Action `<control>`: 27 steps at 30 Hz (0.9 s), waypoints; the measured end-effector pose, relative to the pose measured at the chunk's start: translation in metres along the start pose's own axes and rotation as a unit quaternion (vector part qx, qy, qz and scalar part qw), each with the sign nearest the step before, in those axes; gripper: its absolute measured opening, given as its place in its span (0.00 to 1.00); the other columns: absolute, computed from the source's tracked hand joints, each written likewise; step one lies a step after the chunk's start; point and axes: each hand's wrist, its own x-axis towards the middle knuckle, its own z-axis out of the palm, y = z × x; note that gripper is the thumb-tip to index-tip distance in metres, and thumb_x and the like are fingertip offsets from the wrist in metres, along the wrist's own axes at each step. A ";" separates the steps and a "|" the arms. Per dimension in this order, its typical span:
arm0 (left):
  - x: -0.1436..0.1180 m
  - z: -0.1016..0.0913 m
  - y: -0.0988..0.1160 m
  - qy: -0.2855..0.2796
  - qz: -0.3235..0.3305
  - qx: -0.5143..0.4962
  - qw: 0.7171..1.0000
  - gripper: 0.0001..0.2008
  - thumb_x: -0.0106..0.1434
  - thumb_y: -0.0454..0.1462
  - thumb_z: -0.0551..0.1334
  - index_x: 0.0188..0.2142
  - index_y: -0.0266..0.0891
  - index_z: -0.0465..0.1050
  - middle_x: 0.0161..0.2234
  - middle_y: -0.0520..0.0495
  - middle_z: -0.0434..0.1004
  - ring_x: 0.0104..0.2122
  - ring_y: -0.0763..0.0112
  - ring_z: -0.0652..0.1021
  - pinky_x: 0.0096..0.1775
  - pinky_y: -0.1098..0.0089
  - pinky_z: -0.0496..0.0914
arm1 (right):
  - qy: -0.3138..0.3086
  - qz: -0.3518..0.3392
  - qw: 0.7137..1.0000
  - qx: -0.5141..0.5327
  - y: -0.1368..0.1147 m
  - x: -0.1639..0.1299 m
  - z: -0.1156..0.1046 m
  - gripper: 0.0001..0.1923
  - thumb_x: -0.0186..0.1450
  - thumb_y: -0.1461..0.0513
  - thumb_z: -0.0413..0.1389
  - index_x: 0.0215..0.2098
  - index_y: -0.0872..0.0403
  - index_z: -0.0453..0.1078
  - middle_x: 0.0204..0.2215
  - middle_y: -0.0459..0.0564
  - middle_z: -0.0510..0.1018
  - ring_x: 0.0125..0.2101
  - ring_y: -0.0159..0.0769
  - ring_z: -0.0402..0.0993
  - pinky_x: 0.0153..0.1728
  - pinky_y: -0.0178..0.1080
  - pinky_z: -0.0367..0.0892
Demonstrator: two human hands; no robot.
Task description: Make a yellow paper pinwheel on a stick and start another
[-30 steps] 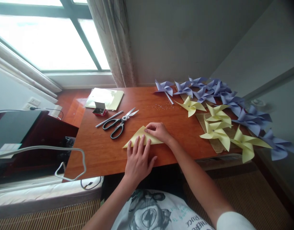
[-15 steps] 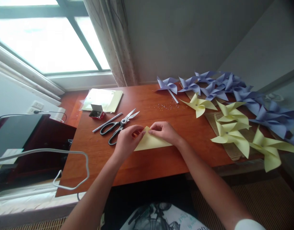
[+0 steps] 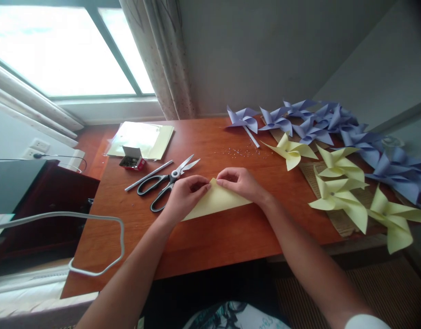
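The folded yellow paper triangle (image 3: 220, 202) lies flat near the front middle of the wooden table (image 3: 210, 237), its top corner now pinched from both sides, where a second ago your left hand (image 3: 183, 195) was pressing flat on it. Your left hand and right hand (image 3: 240, 182) each close thumb and fingertips on that corner, so you seem to be done creasing. The scissors (image 3: 165, 183) lie just left of your left hand, the yellow pinwheels (image 3: 337, 183) well to the right.

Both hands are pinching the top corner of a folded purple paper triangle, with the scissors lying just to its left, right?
Not quite: the folded paper triangle is pale yellow, as the head view shows. Left hand and right hand do pinch its top corner, scissors lying left.
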 end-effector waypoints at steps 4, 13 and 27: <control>-0.002 -0.001 0.001 -0.004 0.007 0.003 1.000 0.13 0.62 0.44 0.66 0.38 0.35 0.81 0.34 0.44 0.83 0.31 0.67 0.79 0.33 0.70 0.72 | -0.004 -0.009 1.000 -0.026 -0.001 -0.002 0.002 0.10 0.63 0.54 0.61 0.34 0.54 0.76 0.31 0.48 0.81 0.31 0.36 0.76 0.34 0.37 0.70; -0.003 0.000 0.003 -0.011 0.010 -0.005 1.000 0.13 0.63 0.43 0.66 0.37 0.34 0.80 0.33 0.44 0.82 0.31 0.67 0.77 0.32 0.72 0.69 | -0.006 -0.011 0.999 -0.035 -0.005 -0.003 0.001 0.10 0.63 0.55 0.61 0.33 0.54 0.76 0.31 0.48 0.80 0.31 0.35 0.74 0.34 0.36 0.68; -0.004 0.000 0.006 -0.017 0.002 -0.035 0.999 0.12 0.62 0.43 0.67 0.37 0.35 0.80 0.33 0.45 0.81 0.31 0.68 0.76 0.33 0.71 0.69 | -0.016 -0.013 1.000 -0.014 -0.003 -0.005 -0.001 0.10 0.63 0.55 0.63 0.34 0.54 0.76 0.32 0.48 0.80 0.32 0.35 0.75 0.34 0.36 0.68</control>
